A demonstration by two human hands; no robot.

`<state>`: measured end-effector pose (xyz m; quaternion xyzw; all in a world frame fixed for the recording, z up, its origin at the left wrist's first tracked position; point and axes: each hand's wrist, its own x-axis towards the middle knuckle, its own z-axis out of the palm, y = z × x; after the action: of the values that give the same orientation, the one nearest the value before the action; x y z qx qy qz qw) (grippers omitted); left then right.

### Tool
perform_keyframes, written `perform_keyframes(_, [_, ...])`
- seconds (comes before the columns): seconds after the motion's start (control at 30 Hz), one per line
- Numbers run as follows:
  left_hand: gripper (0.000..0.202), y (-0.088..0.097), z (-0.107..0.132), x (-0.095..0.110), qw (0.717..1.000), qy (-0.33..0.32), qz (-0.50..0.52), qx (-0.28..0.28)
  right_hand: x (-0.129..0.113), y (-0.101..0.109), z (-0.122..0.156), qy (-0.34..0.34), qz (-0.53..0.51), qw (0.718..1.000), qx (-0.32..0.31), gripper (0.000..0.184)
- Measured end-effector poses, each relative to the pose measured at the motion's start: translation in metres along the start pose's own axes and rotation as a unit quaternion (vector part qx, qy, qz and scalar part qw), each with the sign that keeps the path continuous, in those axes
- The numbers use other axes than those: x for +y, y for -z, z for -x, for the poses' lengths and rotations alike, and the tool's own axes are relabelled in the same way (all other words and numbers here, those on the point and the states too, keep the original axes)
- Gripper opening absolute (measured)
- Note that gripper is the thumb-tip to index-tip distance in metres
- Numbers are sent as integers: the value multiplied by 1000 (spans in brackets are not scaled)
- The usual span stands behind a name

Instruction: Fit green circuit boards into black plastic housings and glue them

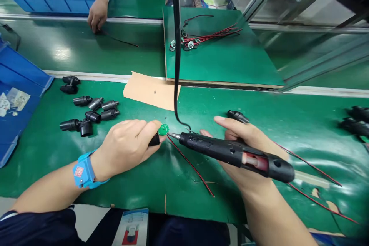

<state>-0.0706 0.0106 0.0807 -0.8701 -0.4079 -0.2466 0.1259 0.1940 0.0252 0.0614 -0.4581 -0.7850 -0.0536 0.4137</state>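
Note:
My left hand (127, 144) is closed around a small black housing with a round green circuit board (163, 129) on its end. My right hand (248, 150) grips a black glue gun (233, 153), its metal tip almost touching the green board. Red and black wires (191, 165) run from the board across the green mat toward me. A blue wrist strap (84, 171) sits on my left wrist. A black cord (175, 46) hangs down to the gun.
Several black housings (89, 111) lie left of my hand; more (357, 121) sit at the far right. A blue bin (17, 96) stands at the left. Another person's hand (98, 13) rests on the conveyor beyond. Wired boards (190, 42) lie on a raised green pad.

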Motion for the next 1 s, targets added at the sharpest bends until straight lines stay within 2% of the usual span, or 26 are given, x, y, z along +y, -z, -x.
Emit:
perform_keyframes(0.13, [18, 0, 0, 1, 1000, -2, -9, 2, -1, 1, 2, 28, 63, 998, -9, 37])
perform_keyframes(0.47, [17, 1, -2, 0, 1000, -6, -19, -1, 2, 0, 6, 27, 17, 999, -15, 49])
perform_keyframes(0.73, [16, 0, -3, 0, 1000, -7, -17, 6, -1, -2, 5, 27, -4, 1000, -9, 30])
perform_keyframes(1.0, [16, 0, -2, 0, 1000, -5, -25, 7, 2, -2, 9, 5, 9, 1000, -12, 27])
